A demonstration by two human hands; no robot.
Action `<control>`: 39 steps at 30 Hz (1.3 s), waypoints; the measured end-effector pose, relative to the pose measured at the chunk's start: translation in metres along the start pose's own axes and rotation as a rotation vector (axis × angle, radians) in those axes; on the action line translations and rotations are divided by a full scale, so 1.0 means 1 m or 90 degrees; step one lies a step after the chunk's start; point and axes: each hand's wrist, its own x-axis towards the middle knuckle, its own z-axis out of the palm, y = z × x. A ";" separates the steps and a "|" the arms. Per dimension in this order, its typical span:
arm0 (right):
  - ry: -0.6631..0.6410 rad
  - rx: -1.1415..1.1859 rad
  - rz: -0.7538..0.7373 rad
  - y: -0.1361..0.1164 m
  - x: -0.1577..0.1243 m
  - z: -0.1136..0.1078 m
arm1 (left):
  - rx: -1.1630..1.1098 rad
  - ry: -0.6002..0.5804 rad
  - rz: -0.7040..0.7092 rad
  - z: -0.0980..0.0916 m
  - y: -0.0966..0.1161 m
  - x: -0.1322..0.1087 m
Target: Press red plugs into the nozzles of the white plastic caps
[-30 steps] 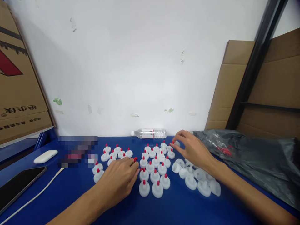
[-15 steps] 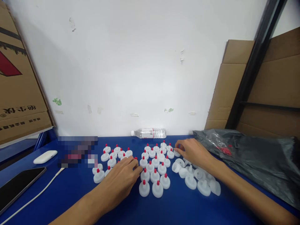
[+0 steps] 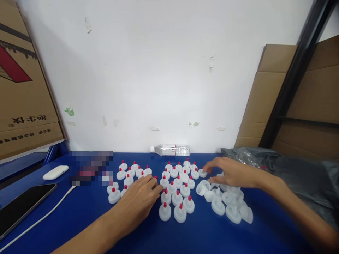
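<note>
White caps with red tips stand in two groups on the blue table [image 3: 148, 234], one group at the left [image 3: 128, 181] and one in the middle [image 3: 177, 198]. My left hand [image 3: 144, 194] rests between them with its fingers bent together; a bit of red [image 3: 155, 177] shows at its fingertips. At the right, my right hand [image 3: 225, 171] has its thumb and fingers apart and holds nothing. It is beside a red-tipped cap [image 3: 202, 172] and above a pile of white caps without red tips [image 3: 217, 205].
A clear bottle [image 3: 171, 150] lies against the wall. On the left are a white case [image 3: 55, 172], a black phone [image 3: 26, 208], a white cable [image 3: 50, 215] and a carton [image 3: 31, 102]. Dark plastic bags [image 3: 293, 176] lie at the right.
My right hand has opened away from the red-tipped cap at the back right and shifted toward the pile. My left hand has barely moved; the whole view has shifted slightly.
</note>
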 end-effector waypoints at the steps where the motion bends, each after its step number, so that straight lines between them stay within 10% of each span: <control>1: -0.009 0.008 0.001 0.000 -0.001 0.000 | 0.000 -0.012 0.002 -0.001 0.001 0.000; 15: -0.054 0.033 0.043 0.016 0.000 0.000 | -0.019 -0.060 -0.004 -0.002 -0.002 0.003; 27: 0.164 -0.050 -0.020 -0.013 0.002 0.000 | 0.033 -0.078 -0.051 -0.006 0.003 0.004; 39: 0.386 -0.066 -0.331 -0.067 0.003 0.029 | -0.098 0.267 0.037 -0.022 0.010 0.007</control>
